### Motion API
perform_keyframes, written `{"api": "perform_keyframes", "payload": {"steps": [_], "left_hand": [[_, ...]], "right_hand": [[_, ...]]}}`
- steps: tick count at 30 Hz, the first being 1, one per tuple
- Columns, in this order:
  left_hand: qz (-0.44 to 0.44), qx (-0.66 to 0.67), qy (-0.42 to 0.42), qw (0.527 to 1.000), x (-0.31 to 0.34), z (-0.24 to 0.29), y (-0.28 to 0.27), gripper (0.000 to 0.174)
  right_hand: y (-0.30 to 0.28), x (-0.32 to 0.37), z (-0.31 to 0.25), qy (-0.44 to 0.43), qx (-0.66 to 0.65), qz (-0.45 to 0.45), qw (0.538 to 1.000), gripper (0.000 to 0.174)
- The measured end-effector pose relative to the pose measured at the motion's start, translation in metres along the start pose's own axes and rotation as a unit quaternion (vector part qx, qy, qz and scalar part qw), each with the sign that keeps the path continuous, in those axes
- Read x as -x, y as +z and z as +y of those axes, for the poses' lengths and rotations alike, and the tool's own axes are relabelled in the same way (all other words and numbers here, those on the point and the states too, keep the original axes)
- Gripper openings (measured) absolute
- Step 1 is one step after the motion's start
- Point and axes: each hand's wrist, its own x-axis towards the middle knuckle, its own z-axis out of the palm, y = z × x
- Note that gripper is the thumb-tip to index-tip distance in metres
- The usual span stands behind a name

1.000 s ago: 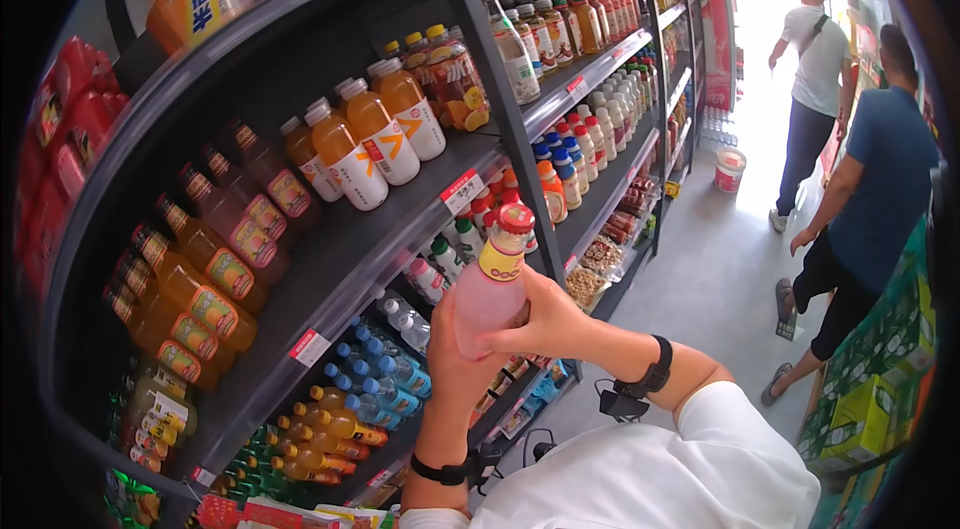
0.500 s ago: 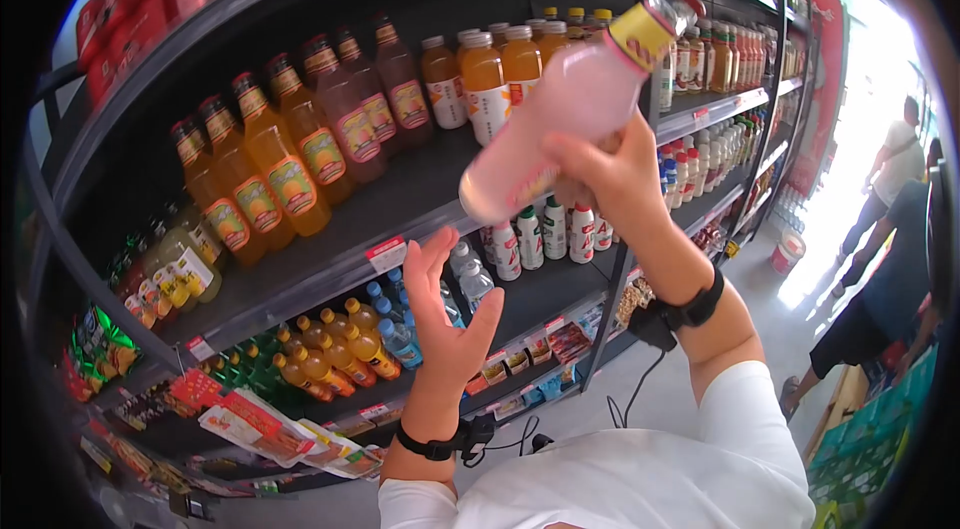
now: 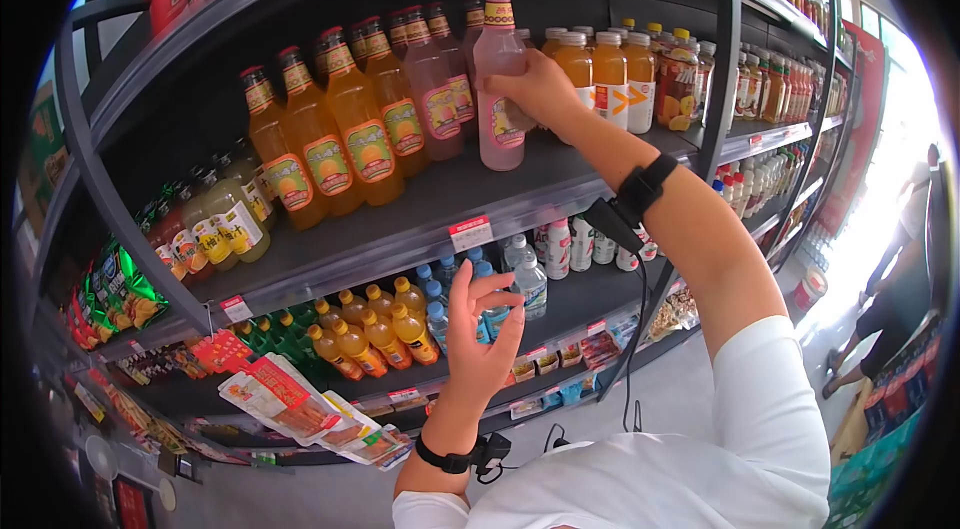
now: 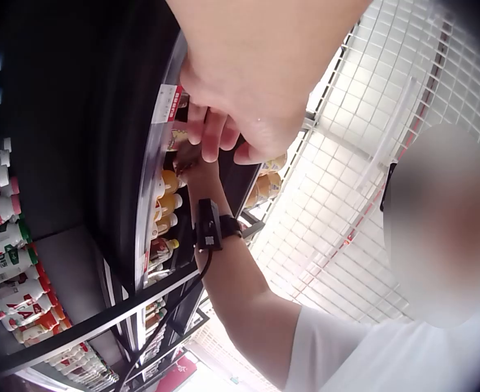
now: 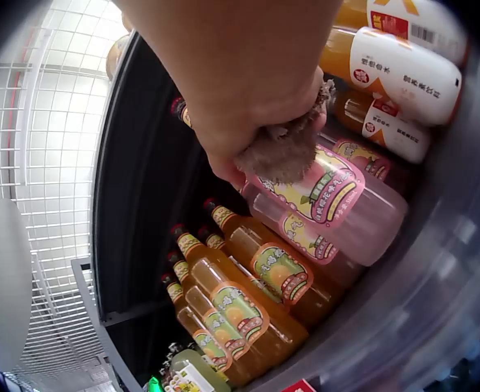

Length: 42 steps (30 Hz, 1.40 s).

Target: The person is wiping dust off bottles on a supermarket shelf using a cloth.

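My right hand grips a glass bottle of pale pink drink with a red cap, upright at the front of the middle shelf. In the right wrist view, a fuzzy grey-brown cloth is bunched between that hand and the pink bottle. Similar pink bottles stand just left and behind it, beside orange bottles with green-and-yellow labels. My left hand is held in front of the lower shelf, fingers spread and slightly bent, with nothing in it.
White-labelled juice bottles stand right of the pink one, up to a black shelf post. Below are small orange bottles and white bottles. Packets jut out at the lower left. A person is at the right.
The right hand has brought the pink bottle from both hands over to the middle shelf, turning it from tilted to upright. The left hand has let go and stays lower. The view has swung toward the shelf.
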Motion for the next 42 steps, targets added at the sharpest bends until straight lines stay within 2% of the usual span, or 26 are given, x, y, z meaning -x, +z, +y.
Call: {"api": "perform_keyframes", "payload": {"steps": [6, 10, 16, 19, 22, 25, 28, 31, 34, 36, 38, 40, 42], "left_hand": [[0.021, 0.012, -0.032, 0.999, 0.005, -0.003, -0.024, 0.069], [0.037, 0.004, -0.041, 0.998, 0.009, -0.009, -0.041, 0.069], [0.048, -0.009, -0.03, 0.998, 0.008, -0.016, -0.056, 0.069], [0.054, -0.01, -0.027, 0.998, 0.005, -0.015, -0.061, 0.069], [0.05, -0.008, -0.029, 0.998, 0.0, -0.014, -0.064, 0.069], [0.042, -0.027, -0.011, 0.999, -0.008, -0.01, -0.068, 0.07], [0.037, -0.052, 0.004, 0.998, -0.022, -0.006, -0.076, 0.071], [0.037, -0.11, -0.011, 0.993, -0.042, 0.007, -0.092, 0.072], [0.057, -0.222, -0.008, 0.973, -0.068, 0.014, -0.119, 0.072], [0.073, -0.329, 0.02, 0.941, -0.087, 0.012, -0.142, 0.071], [0.088, -0.424, 0.038, 0.901, -0.109, 0.008, -0.164, 0.069], [0.093, -0.502, 0.065, 0.857, -0.127, -0.002, -0.183, 0.07], [0.119, -0.486, 0.024, 0.866, -0.139, -0.005, -0.19, 0.073]], "right_hand": [[0.027, -0.038, 0.002, 0.016, 0.084, -0.067, 0.994, 0.057], [0.047, -0.063, 0.017, -0.006, 0.136, -0.076, 0.988, 0.055], [0.057, -0.075, 0.02, 0.014, 0.152, -0.088, 0.984, 0.056], [0.056, -0.073, 0.012, 0.038, 0.138, -0.102, 0.984, 0.064], [0.061, -0.076, 0.018, 0.015, 0.134, -0.079, 0.988, 0.063], [0.057, -0.078, 0.015, -0.016, 0.158, -0.129, 0.979, 0.063], [0.056, -0.079, 0.017, 0.004, 0.129, -0.149, 0.98, 0.062], [0.062, -0.083, 0.029, -0.09, 0.23, -0.075, 0.966, 0.061], [0.058, -0.042, 0.005, -0.135, 0.214, 0.175, 0.952, 0.06], [0.053, -0.021, -0.019, -0.121, 0.191, 0.005, 0.974, 0.06], [0.059, -0.002, -0.042, -0.121, 0.198, -0.132, 0.964, 0.067], [0.079, 0.012, -0.056, -0.12, 0.173, -0.146, 0.967, 0.073], [0.097, 0.017, -0.07, -0.119, 0.147, -0.142, 0.972, 0.086]]}}
